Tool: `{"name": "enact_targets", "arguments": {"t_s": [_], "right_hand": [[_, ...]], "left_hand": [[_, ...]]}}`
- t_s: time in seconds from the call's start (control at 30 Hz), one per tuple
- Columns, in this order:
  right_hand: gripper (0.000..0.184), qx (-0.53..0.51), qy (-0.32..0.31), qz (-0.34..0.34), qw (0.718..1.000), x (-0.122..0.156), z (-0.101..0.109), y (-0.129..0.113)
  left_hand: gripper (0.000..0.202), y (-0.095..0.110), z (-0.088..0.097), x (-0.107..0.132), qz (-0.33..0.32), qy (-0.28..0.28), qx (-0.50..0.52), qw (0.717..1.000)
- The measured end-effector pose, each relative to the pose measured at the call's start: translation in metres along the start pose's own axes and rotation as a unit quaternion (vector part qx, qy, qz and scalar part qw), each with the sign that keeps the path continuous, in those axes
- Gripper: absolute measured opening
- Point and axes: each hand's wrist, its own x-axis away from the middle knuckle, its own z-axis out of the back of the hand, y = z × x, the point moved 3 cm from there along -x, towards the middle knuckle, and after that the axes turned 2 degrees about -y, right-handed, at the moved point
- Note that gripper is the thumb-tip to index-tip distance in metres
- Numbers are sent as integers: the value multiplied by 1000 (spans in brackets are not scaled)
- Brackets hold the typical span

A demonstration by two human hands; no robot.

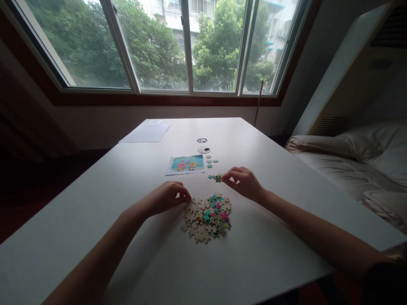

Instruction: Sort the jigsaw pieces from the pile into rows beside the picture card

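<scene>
A heap of jigsaw puzzle pieces (199, 216) lies on the white table, many with bare cardboard backs up, others pink, teal and yellow. At its upper left edge my left hand (170, 197) is closed, thumb and fingertips together; whatever they pinch is too small to make out. Beyond the heap, my right hand (243, 181) pinches a greenish puzzle piece (218, 179) beside a few small pieces (211, 177) on the table. Farther off sit several sorted pieces (209, 161). Left of them is a colourful cartoon picture sheet (186, 164).
Two round flat items (204, 150) lie farther back on the table (152, 267). White paper (146, 132) rests at the far left corner. Windows (152, 55) are behind the table; a pale sofa (343, 165) stands to the right.
</scene>
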Motion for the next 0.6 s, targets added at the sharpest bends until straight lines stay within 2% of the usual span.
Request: {"name": "enact_targets", "arguments": {"t_s": [0.13, 0.33, 0.6], "right_hand": [[13, 13, -21, -53, 998, -24, -8, 33], [17, -5, -46, -182, 982, -60, -31, 93], [22, -9, -84, -238, 968, -77, -56, 132]], "left_hand": [[19, -5, 0, 2, 3, 10, -19, 1000], [21, -6, 2, 4, 6, 30, -51, 998], [20, -4, 3, 4, 32, 55, -107, 992]]}}
